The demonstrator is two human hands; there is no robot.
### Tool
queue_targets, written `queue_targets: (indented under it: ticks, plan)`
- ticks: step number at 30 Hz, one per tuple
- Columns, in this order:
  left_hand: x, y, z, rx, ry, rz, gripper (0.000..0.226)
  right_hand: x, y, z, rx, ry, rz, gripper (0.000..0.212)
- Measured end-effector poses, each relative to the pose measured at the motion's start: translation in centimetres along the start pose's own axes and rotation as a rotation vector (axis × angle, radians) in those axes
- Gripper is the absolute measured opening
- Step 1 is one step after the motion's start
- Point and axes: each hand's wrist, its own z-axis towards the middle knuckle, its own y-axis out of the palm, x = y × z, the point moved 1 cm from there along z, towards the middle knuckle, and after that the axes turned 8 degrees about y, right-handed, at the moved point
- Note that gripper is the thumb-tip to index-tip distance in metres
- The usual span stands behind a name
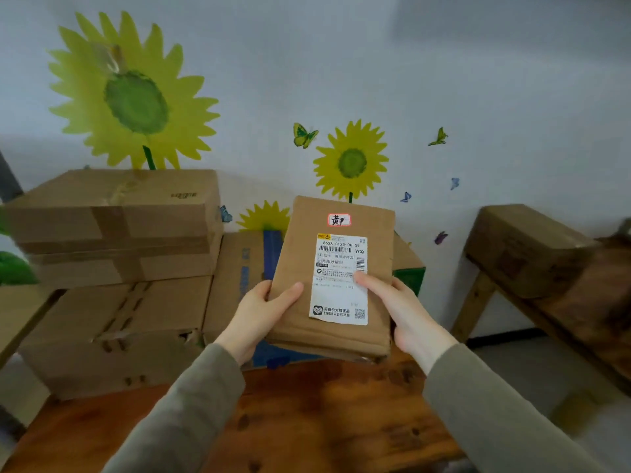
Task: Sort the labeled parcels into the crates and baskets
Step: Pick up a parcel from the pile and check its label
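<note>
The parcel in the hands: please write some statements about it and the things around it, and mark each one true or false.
1. The left hand and the right hand both hold the parcel. True.
2. The parcel lies flat on the wooden table. False: the hands hold it tilted up, its face toward the camera.
3. A white shipping label is on the parcel's visible face. True.
4. A small red-edged sticker sits below the shipping label. False: it sits above the label.
5. The stack of cardboard boxes stands to the right of the parcel. False: it stands to the left.
</note>
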Motion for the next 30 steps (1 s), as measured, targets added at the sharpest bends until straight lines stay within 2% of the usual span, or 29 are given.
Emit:
queue_targets:
  ticks: [6, 9, 13, 19, 24, 27, 30]
  plan:
    - [-0.3, 2.0, 0.8, -0.112, -0.008, 0.045, 0.040, 1.4, -2.0, -1.6, 0.106, 0.061, 0.036, 0.043]
    - [-0.7, 3.6, 0.8, -0.219, -0.030, 0.060, 0.052, 2.2, -3.4, -3.2, 0.198, 0.067, 0.075, 0.037]
    - [-1.6, 6.7, -0.1, -0.344, -0.053, 0.039, 0.046, 3.9, -6.1, -6.0, 0.343, 0.082, 0.148, 0.037]
    - [-3.1, 13.7, -3.9, -0.621, -0.110, 0.066, 0.060, 8.2, -12.0, -12.1, 0.546, 0.167, 0.252, 0.043]
    - [-3.5, 21.0, -8.4, -0.765, -0.074, 0.112, 0.043, 11.2, -18.1, -17.7, 0.701, 0.162, 0.369, 0.052]
    - [-3.8, 25.8, -11.0, -0.853, -0.078, 0.124, 0.051, 12.8, -22.2, -20.7, 0.795, 0.155, 0.422, 0.055]
    - [-3.6, 30.5, -14.1, -0.919, -0.095, 0.126, 0.039, 14.0, -26.5, -23.6, 0.854, 0.149, 0.479, 0.054]
